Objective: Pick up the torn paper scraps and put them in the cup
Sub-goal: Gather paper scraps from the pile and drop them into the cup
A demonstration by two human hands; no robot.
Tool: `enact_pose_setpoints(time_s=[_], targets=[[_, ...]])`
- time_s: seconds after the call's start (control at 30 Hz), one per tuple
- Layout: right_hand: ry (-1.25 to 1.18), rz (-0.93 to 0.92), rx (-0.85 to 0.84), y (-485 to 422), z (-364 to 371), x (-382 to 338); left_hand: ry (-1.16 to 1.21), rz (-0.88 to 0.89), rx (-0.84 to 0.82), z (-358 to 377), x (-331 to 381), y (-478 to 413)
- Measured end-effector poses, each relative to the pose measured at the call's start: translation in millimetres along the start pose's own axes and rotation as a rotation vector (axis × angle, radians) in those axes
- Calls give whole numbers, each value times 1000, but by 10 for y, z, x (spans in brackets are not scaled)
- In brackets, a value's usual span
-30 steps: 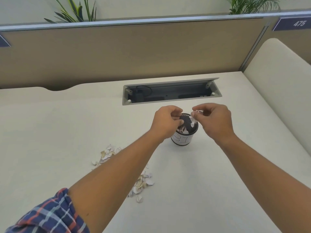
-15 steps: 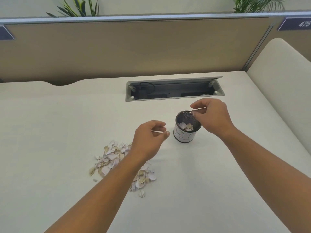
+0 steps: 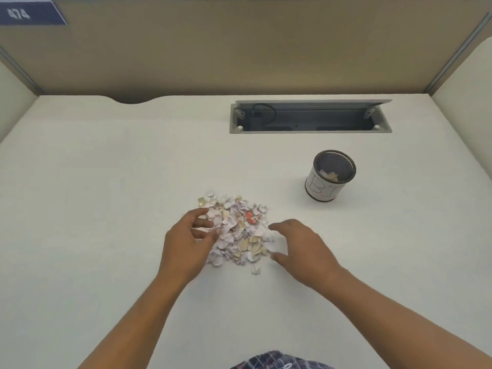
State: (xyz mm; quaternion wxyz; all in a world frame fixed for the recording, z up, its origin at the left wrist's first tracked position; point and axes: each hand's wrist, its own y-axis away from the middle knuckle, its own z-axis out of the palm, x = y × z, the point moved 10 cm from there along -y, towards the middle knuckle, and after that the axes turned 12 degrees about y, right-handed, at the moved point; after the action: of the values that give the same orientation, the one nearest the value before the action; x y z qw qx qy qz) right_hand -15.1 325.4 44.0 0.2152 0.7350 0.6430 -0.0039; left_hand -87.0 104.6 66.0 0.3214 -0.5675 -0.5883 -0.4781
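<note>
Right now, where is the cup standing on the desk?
In the head view the cup stands upright on the right side of the desk, just in front of the open cable tray, beyond and right of the scrap pile.

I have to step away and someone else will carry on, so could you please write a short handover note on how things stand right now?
Left hand: open, fingers spread at the left edge of the scrap pile, touching scraps, no grip closed yet.
Right hand: open, at the pile's right edge, holding nothing.
Cup: upright on the desk, beyond and to the right of the pile, clear of both hands.
Done: a few scraps already lie inside the cup.
Left: nearly the whole pile, plus one stray scrap at its near edge. Gather, carry to the cup, repeat.
</note>
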Motion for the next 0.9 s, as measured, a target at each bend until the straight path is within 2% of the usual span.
enact_pose_setpoints(time_s=[0.17, 0.5, 0.73, 0.9], targets=[[23, 11, 93, -28, 82, -247, 1, -29, 43, -227, -207, 104], [232, -15, 69, -124, 236, -463, -95, -25, 65, -477, -376, 39], [181, -39, 107, -123, 148, -448, -312, 3, -49, -491, -398, -152], [61, 38, 181, -63, -73, -331, -403, -8, -187, -371, -408, -202]])
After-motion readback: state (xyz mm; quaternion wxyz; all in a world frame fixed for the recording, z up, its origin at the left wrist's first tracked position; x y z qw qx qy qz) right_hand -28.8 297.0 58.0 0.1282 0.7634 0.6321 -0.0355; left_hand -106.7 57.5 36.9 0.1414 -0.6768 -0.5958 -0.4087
